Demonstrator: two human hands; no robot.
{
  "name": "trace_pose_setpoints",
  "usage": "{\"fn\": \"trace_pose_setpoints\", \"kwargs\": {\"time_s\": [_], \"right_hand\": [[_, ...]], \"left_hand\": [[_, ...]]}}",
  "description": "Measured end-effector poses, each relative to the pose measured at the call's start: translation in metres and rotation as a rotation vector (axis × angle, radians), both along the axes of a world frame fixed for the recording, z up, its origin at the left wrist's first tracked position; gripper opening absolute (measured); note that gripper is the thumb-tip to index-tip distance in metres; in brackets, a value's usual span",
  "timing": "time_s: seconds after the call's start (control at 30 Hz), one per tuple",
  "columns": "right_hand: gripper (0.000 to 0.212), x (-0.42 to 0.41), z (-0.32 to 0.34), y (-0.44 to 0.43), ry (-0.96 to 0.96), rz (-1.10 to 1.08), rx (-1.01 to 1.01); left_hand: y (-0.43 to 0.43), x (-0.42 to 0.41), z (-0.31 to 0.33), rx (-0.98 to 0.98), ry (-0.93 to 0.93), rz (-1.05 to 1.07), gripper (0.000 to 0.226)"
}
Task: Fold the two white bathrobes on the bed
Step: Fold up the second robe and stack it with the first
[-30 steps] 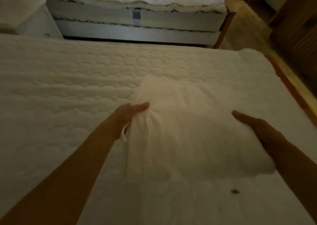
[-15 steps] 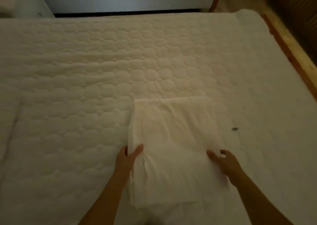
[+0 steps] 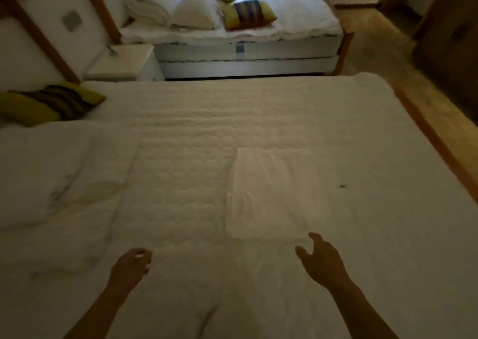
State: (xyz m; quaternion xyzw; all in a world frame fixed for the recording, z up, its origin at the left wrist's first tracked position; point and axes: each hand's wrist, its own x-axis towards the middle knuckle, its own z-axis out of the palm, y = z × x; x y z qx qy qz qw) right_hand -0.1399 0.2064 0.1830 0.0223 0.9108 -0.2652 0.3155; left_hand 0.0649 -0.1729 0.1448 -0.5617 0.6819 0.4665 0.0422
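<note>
A folded white bathrobe (image 3: 279, 193) lies flat as a neat rectangle on the quilted bed (image 3: 196, 121), right of centre. My right hand (image 3: 320, 261) hovers just below its near edge, fingers spread, holding nothing. My left hand (image 3: 132, 263) hangs over the mattress well to the left of the robe, fingers loosely curled and empty. More white fabric (image 3: 51, 178), rumpled, lies on the left side of the bed; I cannot tell whether it is the second bathrobe or bedding.
A striped yellow-green cushion (image 3: 49, 103) sits at the bed's far left. A white nightstand (image 3: 121, 63) stands beyond it. A second bed (image 3: 248, 41) with pillows is at the back. The wooden bed frame (image 3: 437, 142) runs along the right edge. A small dark speck (image 3: 342, 185) lies right of the robe.
Both hands have let go of the folded bathrobe and drawn back toward me. The robe now rests on the bed, and the view has tilted up to show the room.
</note>
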Motion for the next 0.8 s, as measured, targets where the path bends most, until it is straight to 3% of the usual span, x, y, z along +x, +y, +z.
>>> {"fn": "trace_pose_setpoints", "kwargs": {"time_s": [0.17, 0.37, 0.6, 0.8], "right_hand": [[0.064, 0.048, 0.068, -0.098, -0.049, 0.175, -0.159], [0.058, 0.092, 0.108, -0.216, -0.052, 0.304, -0.245], [0.055, 0.145, 0.099, -0.402, -0.064, 0.289, -0.291], [0.052, 0.170, 0.052, -0.585, -0.058, 0.292, -0.286]], "left_hand": [[-0.028, 0.072, 0.098, -0.039, 0.117, 0.140, 0.009], [-0.094, 0.127, 0.163, -0.121, 0.251, 0.226, 0.012], [-0.256, 0.186, 0.153, -0.127, 0.319, 0.324, 0.016], [-0.448, 0.184, 0.102, -0.163, 0.237, 0.186, 0.030]]}}
